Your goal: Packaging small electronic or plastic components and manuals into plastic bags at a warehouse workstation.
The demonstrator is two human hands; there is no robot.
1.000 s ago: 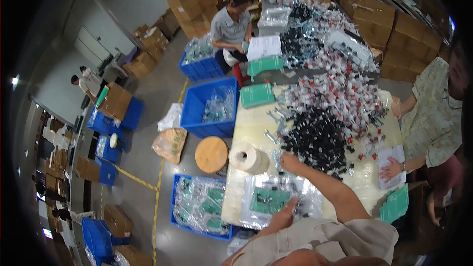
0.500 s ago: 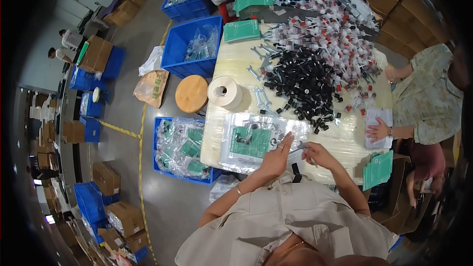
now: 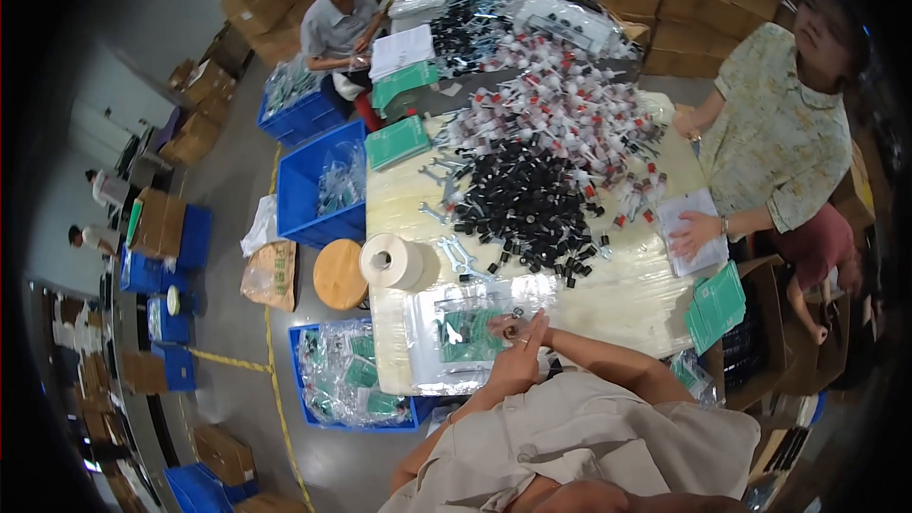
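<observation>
A clear plastic bag (image 3: 425,315) with a green leaflet (image 3: 460,347) inside lies flat at the table's near edge. My left hand (image 3: 519,364) is at the bag's right end, its fingers together and closed on the edge of the plastic. From the right, my right hand (image 3: 508,327) reaches over the bag beside the left fingers; its fingertips are partly hidden, so I cannot make out what it holds. Beyond the bag lie loose open-end wrenches (image 3: 458,253) and a heap of black caps (image 3: 522,204).
A label roll (image 3: 391,261) stands at the table's left edge, beside a round wooden stool (image 3: 340,275). Blue bins (image 3: 309,199) line the left. A co-worker's hand (image 3: 696,234) rests on white papers (image 3: 689,212) at right, near green leaflets (image 3: 717,307). Red-and-white pieces (image 3: 570,100) pile up behind.
My right hand has moved left over the bag; the wrench it held is no longer plainly visible. My left hand now sits lower beside it. The whole view has shifted and tilted up.
</observation>
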